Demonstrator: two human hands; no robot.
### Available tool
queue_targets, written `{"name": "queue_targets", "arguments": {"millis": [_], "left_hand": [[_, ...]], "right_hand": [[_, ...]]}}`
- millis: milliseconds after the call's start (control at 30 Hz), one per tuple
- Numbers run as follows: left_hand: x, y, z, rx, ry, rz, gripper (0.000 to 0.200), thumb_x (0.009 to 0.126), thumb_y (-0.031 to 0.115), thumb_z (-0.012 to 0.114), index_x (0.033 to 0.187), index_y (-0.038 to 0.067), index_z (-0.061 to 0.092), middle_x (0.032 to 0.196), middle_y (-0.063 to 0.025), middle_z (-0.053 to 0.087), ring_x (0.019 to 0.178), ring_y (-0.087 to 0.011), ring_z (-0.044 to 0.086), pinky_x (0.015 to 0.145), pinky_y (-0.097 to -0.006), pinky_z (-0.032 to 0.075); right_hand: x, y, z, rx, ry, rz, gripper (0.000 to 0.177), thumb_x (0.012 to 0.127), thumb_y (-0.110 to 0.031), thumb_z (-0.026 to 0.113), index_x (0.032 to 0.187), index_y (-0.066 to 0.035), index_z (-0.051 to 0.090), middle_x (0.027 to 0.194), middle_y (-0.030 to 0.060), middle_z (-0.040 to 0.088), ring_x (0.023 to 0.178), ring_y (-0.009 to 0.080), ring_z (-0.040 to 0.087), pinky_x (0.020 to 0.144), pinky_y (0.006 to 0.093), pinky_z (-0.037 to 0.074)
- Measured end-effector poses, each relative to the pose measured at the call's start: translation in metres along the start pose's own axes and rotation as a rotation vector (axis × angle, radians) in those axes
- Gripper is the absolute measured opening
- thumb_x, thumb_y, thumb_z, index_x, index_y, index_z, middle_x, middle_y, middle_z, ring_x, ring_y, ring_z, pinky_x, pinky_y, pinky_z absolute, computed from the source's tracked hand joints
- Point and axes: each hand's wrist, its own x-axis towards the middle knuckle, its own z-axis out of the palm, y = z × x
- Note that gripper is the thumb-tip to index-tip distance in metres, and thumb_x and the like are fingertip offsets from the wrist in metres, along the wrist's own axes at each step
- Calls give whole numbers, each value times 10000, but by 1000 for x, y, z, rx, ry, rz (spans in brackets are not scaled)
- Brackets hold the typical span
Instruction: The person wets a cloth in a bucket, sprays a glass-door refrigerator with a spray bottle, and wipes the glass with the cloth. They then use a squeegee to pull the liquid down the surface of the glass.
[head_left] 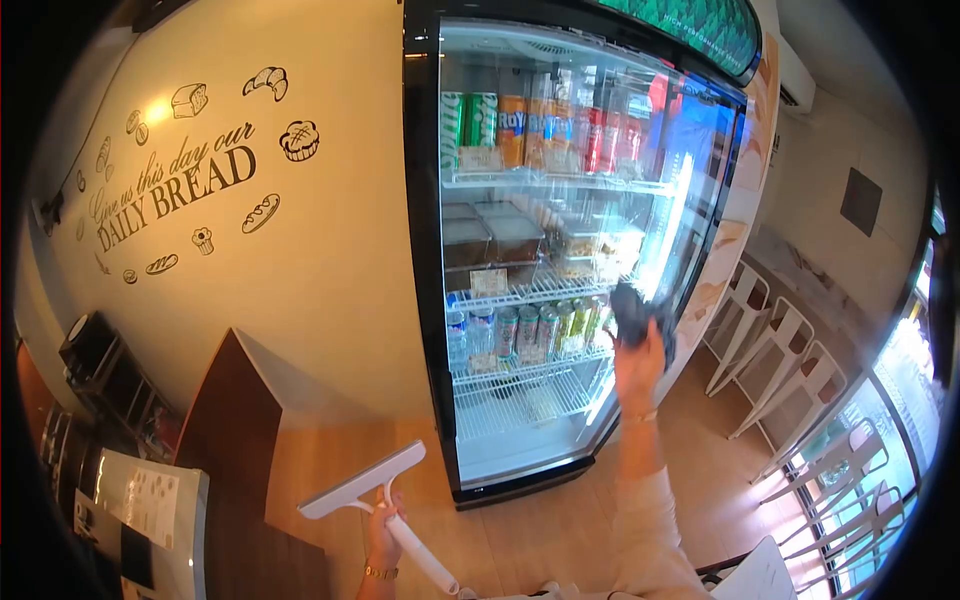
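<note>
My left hand (382,530) is wrapped round a white squeegee (362,482), low in front of the fridge. Its wide blade points up and away, and the handle slants down to the right. My right hand (640,372) is raised at the right side of the glass-door drinks fridge (424,250), gripping a bunched dark cloth (632,312). The cloth overlaps the glass near the door's right edge in this view. Behind the glass, shelves hold drink cans (510,132), clear-lidded food boxes (465,240) and bottles (481,330).
White metal stools (790,390) stand along a counter at the right. A brown wooden panel (228,410) and a counter with a machine (150,510) are at the left. Wooden flooring (530,530) runs below the fridge. The left wall (340,220) carries bread drawings and lettering.
</note>
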Motion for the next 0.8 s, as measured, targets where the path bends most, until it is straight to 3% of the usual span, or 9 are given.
{"name": "queue_targets", "arguments": {"millis": [133,200,267,433,533,600,633,733,800], "left_hand": [[2,-1,-13,-48,96,44,307,724,162,524,999,26,513,845,-34,505,667,-95,471,610,-210,397],[1,-5,-19,-33,160,85,305,722,154,524,999,26,515,868,-40,510,675,-97,476,612,-213,401],[1,-7,-20,-23,199,132,307,730,163,524,1001,19,522,850,-35,511,674,-94,465,616,-204,388],[-4,-8,-40,-14,272,225,321,749,201,520,998,0,535,775,-23,507,661,-89,434,632,-188,354],[-3,-4,-52,13,421,323,284,756,212,512,951,7,537,765,-28,504,657,-90,429,669,-199,345],[3,-6,-65,48,332,318,254,755,223,504,899,16,533,795,-41,506,655,-91,433,738,-218,339],[10,-7,-65,56,316,327,250,754,224,505,890,16,531,813,-46,509,654,-92,434,766,-222,342],[24,-16,-43,25,335,336,241,756,214,501,880,9,527,856,-63,518,665,-94,444,847,-230,343],[28,-11,-41,18,345,343,233,759,203,498,878,5,525,874,-71,520,678,-97,450,883,-234,338]], "right_hand": [[110,19,51,-465,-45,-258,359,880,-239,615,1173,-52,528,1196,60,533,1077,130,488,928,320,381],[126,42,71,-653,55,-385,453,902,-368,571,1200,-32,518,1148,18,530,1050,111,466,967,248,308],[134,65,85,-462,8,-554,494,900,-333,587,1240,1,460,1214,56,472,1116,139,407,988,275,298],[152,82,90,-1148,329,-1115,561,862,-153,638,1304,35,349,1187,119,486,1073,214,491,962,303,355],[206,67,131,-533,201,-1046,510,846,-178,641,1250,34,414,1289,166,417,1165,296,420,998,379,322],[188,54,200,-465,-63,-800,320,816,-136,634,1086,15,548,1147,147,543,1119,309,460,963,401,350],[197,74,228,-629,-7,-1279,211,792,-115,629,963,4,598,1019,135,602,1079,317,489,927,420,369],[139,98,262,-1135,-627,-1406,197,726,-76,565,922,-67,554,1104,132,547,1076,321,489,931,462,358],[130,94,239,-1307,-688,-1400,292,729,-69,546,1020,-81,565,1085,129,545,1083,311,489,925,465,357]]}}
